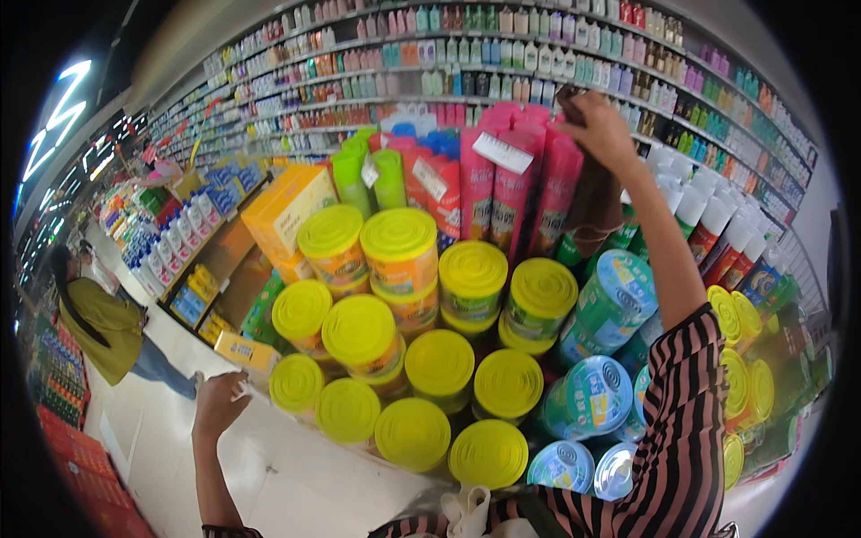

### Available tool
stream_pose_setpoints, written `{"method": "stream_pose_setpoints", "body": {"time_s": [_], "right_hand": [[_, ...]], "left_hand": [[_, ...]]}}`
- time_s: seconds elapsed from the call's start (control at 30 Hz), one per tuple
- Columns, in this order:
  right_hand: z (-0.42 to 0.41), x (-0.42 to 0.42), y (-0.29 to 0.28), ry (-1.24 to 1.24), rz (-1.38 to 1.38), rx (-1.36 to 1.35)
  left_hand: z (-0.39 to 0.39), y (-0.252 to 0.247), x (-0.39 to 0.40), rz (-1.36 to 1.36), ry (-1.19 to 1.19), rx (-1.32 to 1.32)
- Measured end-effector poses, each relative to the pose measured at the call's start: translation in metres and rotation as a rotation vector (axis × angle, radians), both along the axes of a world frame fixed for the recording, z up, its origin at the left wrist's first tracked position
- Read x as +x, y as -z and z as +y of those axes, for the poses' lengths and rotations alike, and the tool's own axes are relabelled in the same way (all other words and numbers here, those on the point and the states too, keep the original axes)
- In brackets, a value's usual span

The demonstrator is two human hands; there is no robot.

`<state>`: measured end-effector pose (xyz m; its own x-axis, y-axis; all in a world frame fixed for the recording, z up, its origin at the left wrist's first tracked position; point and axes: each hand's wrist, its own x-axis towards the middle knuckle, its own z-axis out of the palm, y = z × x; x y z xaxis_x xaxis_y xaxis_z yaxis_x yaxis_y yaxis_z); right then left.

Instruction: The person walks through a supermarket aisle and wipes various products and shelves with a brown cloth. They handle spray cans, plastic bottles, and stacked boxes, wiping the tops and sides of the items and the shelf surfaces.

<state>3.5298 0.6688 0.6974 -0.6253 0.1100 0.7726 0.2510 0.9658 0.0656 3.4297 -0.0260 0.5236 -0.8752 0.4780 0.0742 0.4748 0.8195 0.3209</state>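
My right hand is raised at the far side of the display, gripping a dark brown cloth. The cloth hangs down beside tall pink spray cans and in front of green cans. On the left, my left hand is bent with curled fingers near a small yellow box. Something whitish shows at its fingertips, too blurred to name. Between my arms stand stacked tubs with yellow lids. Blue-and-green tubs stand by my right sleeve.
Bright green cans and an orange-yellow carton stand at the back left. White-capped spray cans fill the right. Shelves of bottles line the wall. A person in an olive top is in the aisle at left.
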Motion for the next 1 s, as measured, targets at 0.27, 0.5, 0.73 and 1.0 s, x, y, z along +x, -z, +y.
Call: {"method": "stream_pose_setpoints", "body": {"time_s": [0.27,0.5,0.73,1.0], "right_hand": [[0.004,-0.039,-0.001,-0.148,-0.439,0.103],[0.009,-0.054,0.005,-0.227,-0.627,-0.039],[0.012,-0.055,0.015,-0.275,-0.532,0.082],[0.01,-0.054,0.011,-0.336,-0.195,-0.23]], "left_hand": [[0.237,-0.092,-0.051,0.434,0.63,0.386],[0.381,-0.11,-0.094,0.403,0.754,0.534],[0.484,-0.098,-0.117,0.407,0.697,0.709],[0.526,-0.089,-0.124,0.207,0.506,0.764]]}}
